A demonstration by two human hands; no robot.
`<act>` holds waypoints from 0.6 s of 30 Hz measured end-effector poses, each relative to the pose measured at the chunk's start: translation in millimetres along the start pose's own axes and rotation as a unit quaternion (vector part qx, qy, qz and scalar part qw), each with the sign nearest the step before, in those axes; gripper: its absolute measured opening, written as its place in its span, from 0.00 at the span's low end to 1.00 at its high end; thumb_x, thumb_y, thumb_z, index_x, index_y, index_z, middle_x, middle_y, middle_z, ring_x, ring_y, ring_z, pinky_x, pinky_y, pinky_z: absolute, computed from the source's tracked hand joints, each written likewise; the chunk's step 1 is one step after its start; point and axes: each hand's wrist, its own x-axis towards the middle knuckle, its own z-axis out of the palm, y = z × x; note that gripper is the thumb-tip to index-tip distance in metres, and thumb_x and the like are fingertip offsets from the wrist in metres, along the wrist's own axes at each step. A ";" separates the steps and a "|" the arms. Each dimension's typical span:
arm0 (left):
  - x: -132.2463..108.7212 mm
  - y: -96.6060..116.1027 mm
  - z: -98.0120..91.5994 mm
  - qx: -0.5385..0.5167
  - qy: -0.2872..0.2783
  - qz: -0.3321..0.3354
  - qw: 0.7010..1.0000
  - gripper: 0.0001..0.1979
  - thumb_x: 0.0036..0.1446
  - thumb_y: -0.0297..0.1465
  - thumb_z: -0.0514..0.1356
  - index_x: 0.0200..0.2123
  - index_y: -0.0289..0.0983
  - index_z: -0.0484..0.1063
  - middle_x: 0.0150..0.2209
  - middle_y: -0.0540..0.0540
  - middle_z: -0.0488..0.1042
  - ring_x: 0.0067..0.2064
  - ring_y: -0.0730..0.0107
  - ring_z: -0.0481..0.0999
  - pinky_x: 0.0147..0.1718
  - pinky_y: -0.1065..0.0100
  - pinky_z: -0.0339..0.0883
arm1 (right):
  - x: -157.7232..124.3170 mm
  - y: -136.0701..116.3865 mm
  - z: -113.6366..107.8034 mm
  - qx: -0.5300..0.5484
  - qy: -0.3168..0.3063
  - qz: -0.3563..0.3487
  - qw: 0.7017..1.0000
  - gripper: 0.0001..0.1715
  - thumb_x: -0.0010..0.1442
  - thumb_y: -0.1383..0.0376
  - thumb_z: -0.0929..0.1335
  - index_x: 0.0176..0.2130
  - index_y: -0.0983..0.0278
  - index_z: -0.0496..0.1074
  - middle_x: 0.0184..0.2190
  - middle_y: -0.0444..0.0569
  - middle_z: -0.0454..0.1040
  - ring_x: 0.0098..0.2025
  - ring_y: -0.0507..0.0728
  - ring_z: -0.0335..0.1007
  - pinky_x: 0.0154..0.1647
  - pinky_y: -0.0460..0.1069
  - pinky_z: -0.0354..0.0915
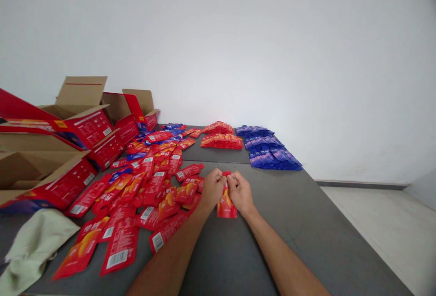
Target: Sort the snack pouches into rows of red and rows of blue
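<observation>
A red pouch (226, 206) with an orange fruit picture lies upright before me on the dark table. My left hand (214, 188) pinches its top edge from the left. Closed on the same edge from the right is my right hand (241, 192), its thumb close to the left one. Fingers cover most of the pouch's top. Just left of my left hand begins a loose heap of red pouches (169, 203), some with barcodes facing up and a few blue ones mixed in.
Beyond my hands stand neat rows of red pouches (221, 141) and, to their right, blue pouches (274, 158). Open cardboard boxes (91, 127) line the left side. A pale green cloth (37, 246) lies at the near left. The table's right edge (354, 230) drops to a light floor.
</observation>
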 end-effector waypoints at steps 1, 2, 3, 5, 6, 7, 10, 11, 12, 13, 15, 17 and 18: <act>0.3 -0.4 0.2 0.000 0.005 -0.004 1.000 0.10 0.54 0.31 0.57 0.23 0.38 0.61 0.21 0.55 0.62 0.24 0.76 0.63 0.24 0.73 0.53 | -0.4 -0.5 0.8 -0.009 0.009 -0.009 1.000 0.19 0.64 0.53 0.61 0.31 0.62 0.69 0.24 0.42 0.69 0.27 0.51 0.62 0.29 0.45 0.56; 0.6 -0.5 0.4 -0.008 0.005 -0.009 1.000 0.09 0.54 0.32 0.57 0.23 0.38 0.62 0.21 0.55 0.64 0.25 0.76 0.64 0.24 0.73 0.54 | -0.4 -1.2 1.3 -0.014 0.018 -0.013 1.000 0.19 0.64 0.53 0.61 0.31 0.62 0.69 0.25 0.42 0.69 0.27 0.51 0.62 0.30 0.45 0.56; 0.8 -0.1 0.6 -0.024 0.002 -0.017 1.000 0.09 0.54 0.34 0.58 0.25 0.38 0.64 0.22 0.54 0.67 0.25 0.75 0.66 0.25 0.73 0.56 | 0.0 -1.9 1.1 -0.015 0.027 -0.013 0.999 0.18 0.65 0.54 0.61 0.31 0.62 0.69 0.25 0.42 0.69 0.27 0.51 0.62 0.30 0.45 0.56; 0.6 1.1 0.8 -0.066 -0.017 -0.044 0.997 0.09 0.55 0.37 0.58 0.29 0.37 0.69 0.26 0.52 0.72 0.28 0.73 0.69 0.27 0.72 0.59 | 2.1 -2.7 -1.6 -0.007 0.054 -0.005 0.999 0.18 0.65 0.53 0.60 0.31 0.62 0.68 0.25 0.42 0.68 0.27 0.51 0.61 0.30 0.45 0.56; 0.1 1.9 1.0 -0.080 -0.033 -0.058 0.995 0.11 0.55 0.39 0.58 0.30 0.36 0.70 0.27 0.50 0.73 0.28 0.72 0.70 0.28 0.72 0.60 | 3.6 -2.6 -3.9 0.001 0.070 0.000 0.998 0.18 0.65 0.53 0.60 0.31 0.62 0.67 0.24 0.41 0.67 0.27 0.51 0.60 0.30 0.44 0.56; -0.5 2.6 1.1 -0.082 -0.052 -0.067 0.993 0.13 0.56 0.40 0.57 0.30 0.36 0.71 0.27 0.50 0.74 0.28 0.72 0.70 0.27 0.71 0.60 | 5.3 -2.1 -6.7 0.009 0.086 0.005 0.996 0.19 0.65 0.53 0.60 0.31 0.62 0.66 0.24 0.41 0.66 0.27 0.51 0.60 0.29 0.44 0.56; -2.8 4.1 1.6 -0.009 -0.088 -0.037 0.995 0.16 0.58 0.40 0.55 0.24 0.36 0.69 0.24 0.51 0.71 0.27 0.73 0.67 0.26 0.71 0.57 | 8.9 0.8 -14.1 0.024 0.111 0.020 0.993 0.20 0.65 0.51 0.60 0.30 0.62 0.65 0.23 0.41 0.64 0.27 0.51 0.59 0.28 0.44 0.56; -3.4 4.3 1.5 0.027 -0.081 -0.015 0.996 0.16 0.59 0.40 0.54 0.23 0.37 0.68 0.23 0.51 0.70 0.27 0.73 0.67 0.26 0.71 0.55 | 9.3 2.0 -15.3 0.026 0.112 0.026 0.993 0.20 0.65 0.50 0.60 0.30 0.62 0.65 0.23 0.41 0.64 0.26 0.51 0.59 0.28 0.45 0.56; -3.7 4.4 1.1 0.062 -0.064 0.006 0.996 0.16 0.59 0.39 0.53 0.23 0.37 0.67 0.23 0.51 0.69 0.27 0.73 0.66 0.26 0.71 0.55 | 9.2 3.1 -15.7 0.030 0.110 0.034 0.993 0.21 0.65 0.50 0.60 0.30 0.62 0.65 0.23 0.40 0.64 0.26 0.51 0.58 0.28 0.45 0.56; -3.6 4.3 0.5 0.090 -0.043 0.021 0.995 0.16 0.60 0.38 0.52 0.23 0.37 0.67 0.23 0.51 0.69 0.27 0.73 0.66 0.27 0.71 0.54 | 8.7 4.1 -15.3 0.034 0.105 0.045 0.993 0.21 0.64 0.49 0.60 0.31 0.62 0.65 0.23 0.40 0.64 0.26 0.51 0.58 0.27 0.45 0.56; -2.0 3.2 -1.7 0.124 -0.003 0.029 0.992 0.16 0.62 0.38 0.50 0.25 0.37 0.67 0.24 0.51 0.70 0.28 0.73 0.67 0.28 0.71 0.55 | 7.1 5.7 -12.6 0.041 0.077 0.065 0.994 0.22 0.64 0.48 0.60 0.33 0.62 0.66 0.23 0.40 0.65 0.25 0.51 0.58 0.26 0.45 0.55; 0.7 0.8 -4.4 0.132 0.030 0.017 0.991 0.17 0.63 0.39 0.49 0.26 0.37 0.67 0.26 0.50 0.71 0.29 0.72 0.68 0.29 0.71 0.57 | 5.7 7.0 -8.7 0.027 0.030 0.069 0.997 0.23 0.63 0.47 0.61 0.31 0.63 0.66 0.21 0.39 0.64 0.23 0.50 0.57 0.24 0.45 0.53; 2.1 -0.9 -5.3 0.129 0.042 0.008 0.991 0.17 0.63 0.39 0.49 0.26 0.37 0.67 0.26 0.50 0.71 0.30 0.72 0.69 0.29 0.71 0.58 | 5.3 7.9 -6.9 0.012 0.012 0.065 0.998 0.23 0.63 0.47 0.61 0.28 0.63 0.65 0.20 0.39 0.63 0.23 0.50 0.55 0.24 0.45 0.52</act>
